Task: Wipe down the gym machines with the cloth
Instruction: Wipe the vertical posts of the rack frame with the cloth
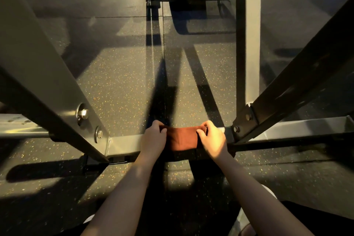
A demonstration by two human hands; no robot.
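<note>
From the head view, both hands are working the rust-red folded cloth, which is lying draped over the low grey steel crossbar of the machine frame. The left hand is gripping its left end with fingers curled over the far edge, and the right hand is pinching the right end. I'd say pulling it taut and sliding sideways is the way to go, so top and front faces are both getting wiped. Room is tight though: the grey slanted bolted beam is boxing in the left, and the dark angled strut's bracket is sitting just beside the right hand. The speckled rubber floor beyond is lying open.
</note>
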